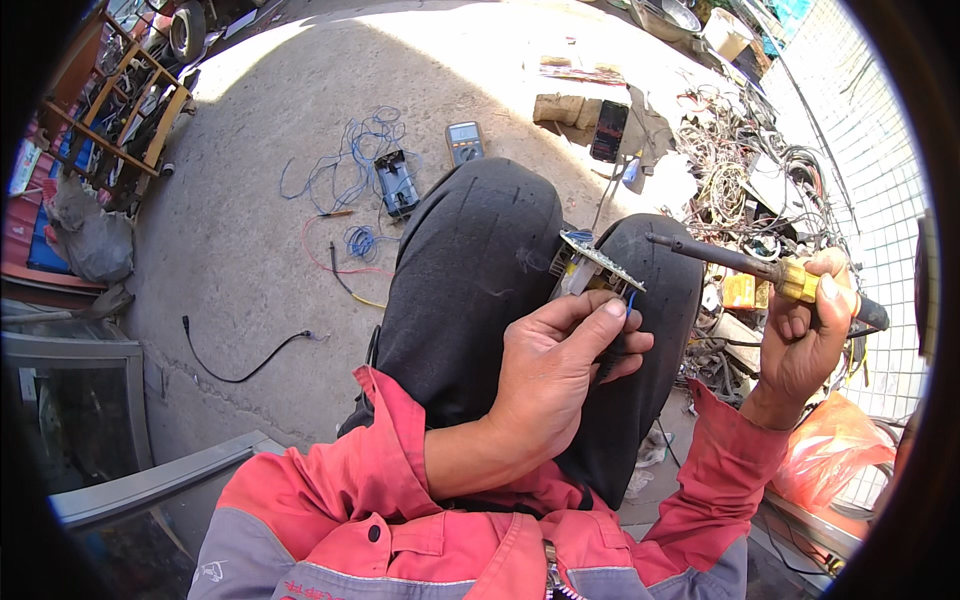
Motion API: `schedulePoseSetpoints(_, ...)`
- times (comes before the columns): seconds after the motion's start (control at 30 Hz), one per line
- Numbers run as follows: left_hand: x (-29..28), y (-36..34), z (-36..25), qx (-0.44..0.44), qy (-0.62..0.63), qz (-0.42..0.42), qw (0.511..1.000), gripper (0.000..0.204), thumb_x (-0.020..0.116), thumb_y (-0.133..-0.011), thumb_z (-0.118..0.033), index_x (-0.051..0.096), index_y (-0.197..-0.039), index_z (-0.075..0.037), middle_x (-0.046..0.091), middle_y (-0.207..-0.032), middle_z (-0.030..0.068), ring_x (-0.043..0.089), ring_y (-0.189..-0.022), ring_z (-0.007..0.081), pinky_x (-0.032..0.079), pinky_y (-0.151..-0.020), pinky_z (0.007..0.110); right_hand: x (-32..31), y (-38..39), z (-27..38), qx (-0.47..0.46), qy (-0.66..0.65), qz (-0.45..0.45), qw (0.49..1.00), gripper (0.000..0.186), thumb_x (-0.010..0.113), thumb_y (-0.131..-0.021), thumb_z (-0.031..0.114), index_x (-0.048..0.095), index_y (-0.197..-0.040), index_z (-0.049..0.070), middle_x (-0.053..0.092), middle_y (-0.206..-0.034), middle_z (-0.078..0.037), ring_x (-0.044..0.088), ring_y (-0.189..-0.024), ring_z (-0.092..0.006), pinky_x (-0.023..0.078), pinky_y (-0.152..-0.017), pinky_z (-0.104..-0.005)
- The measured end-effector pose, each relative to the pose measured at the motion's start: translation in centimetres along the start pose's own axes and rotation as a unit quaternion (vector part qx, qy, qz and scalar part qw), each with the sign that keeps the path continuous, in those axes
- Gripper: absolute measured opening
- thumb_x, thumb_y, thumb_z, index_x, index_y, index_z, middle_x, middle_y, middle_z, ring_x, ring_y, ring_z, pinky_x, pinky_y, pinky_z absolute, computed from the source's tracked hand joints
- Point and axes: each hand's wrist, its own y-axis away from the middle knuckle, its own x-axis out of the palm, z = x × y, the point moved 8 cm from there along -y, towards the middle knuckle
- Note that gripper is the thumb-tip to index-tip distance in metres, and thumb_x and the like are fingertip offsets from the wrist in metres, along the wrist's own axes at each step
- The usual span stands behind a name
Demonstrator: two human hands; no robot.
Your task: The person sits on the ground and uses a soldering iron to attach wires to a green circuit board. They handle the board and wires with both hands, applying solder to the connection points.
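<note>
Green circuit board [597,265] sits above the knees, pinched at its lower edge by the left hand [560,365] with a thin blue wire [631,301]. At three o'clock, well apart from the board, the right hand [805,335] is closed around a yellow-handled soldering iron [760,268], tip towards the board. Soldering seems in hand; next the tip must meet the joint carefully. A multimeter [464,141] lies at eleven o'clock.

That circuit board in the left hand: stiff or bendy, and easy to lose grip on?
The circuit board looks thin, flat and rigid, probably light. The left hand pinches only its lower end, so a push from the soldering iron could pivot it.
</note>
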Motion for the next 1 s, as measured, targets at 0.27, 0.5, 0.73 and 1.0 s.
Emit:
schedulePoseSetpoints(0.27,0.05,0.0,-0.03,-0.004,-0.002,0.001,1.0,0.017,0.06,-0.094,-0.013,0.061,-0.105,0.0,0.066,-0.095,0.0093,0.067,-0.087,0.0191,0.058,-0.076,0.034,-0.23,-0.06,0.05,0.004,-0.001,-0.001,1.0,0.018,0.049,-0.091,0.015,0.05,-0.095,-0.002,0.033,-0.055,0.006,0.027,-0.044,-0.0009,0.026,-0.043,-0.0159)
schedulePoseSetpoints(0.5,0.05,-0.04,0.0,-0.007,-0.004,0.002,1.0,0.017,0.06,-0.094,-0.013,0.061,-0.105,0.001,0.065,-0.095,0.0095,0.067,-0.086,0.019,0.058,-0.075,0.034,-0.41,-0.01,0.08,0.0,0.005,-0.007,1.0,0.018,0.049,-0.091,0.015,0.051,-0.096,-0.003,0.033,-0.056,0.006,0.027,-0.045,-0.0006,0.026,-0.043,-0.0156)
schedulePoseSetpoints(0.73,0.04,-0.1,-0.05,-0.008,-0.003,0.003,1.0,0.017,0.06,-0.094,-0.012,0.062,-0.105,0.001,0.066,-0.096,0.0099,0.067,-0.086,0.0187,0.059,-0.075,0.033,-0.34,-0.16,-0.07,0.002,0.0,-0.006,1.0,0.018,0.049,-0.091,0.015,0.051,-0.096,-0.002,0.033,-0.056,0.007,0.026,-0.045,-0.0002,0.025,-0.043,-0.0155)
schedulePoseSetpoints(1.0,0.34,-0.21,-0.24,-0.015,-0.013,-0.004,1.0,0.017,0.059,-0.094,-0.013,0.062,-0.103,0.002,0.065,-0.095,0.0096,0.067,-0.085,0.0182,0.059,-0.074,0.032,-0.47,-0.3,-0.44,0.009,-0.004,-0.007,1.0,0.018,0.048,-0.093,0.016,0.051,-0.096,-0.002,0.034,-0.056,0.007,0.028,-0.045,-0.0001,0.026,-0.043,-0.0154)
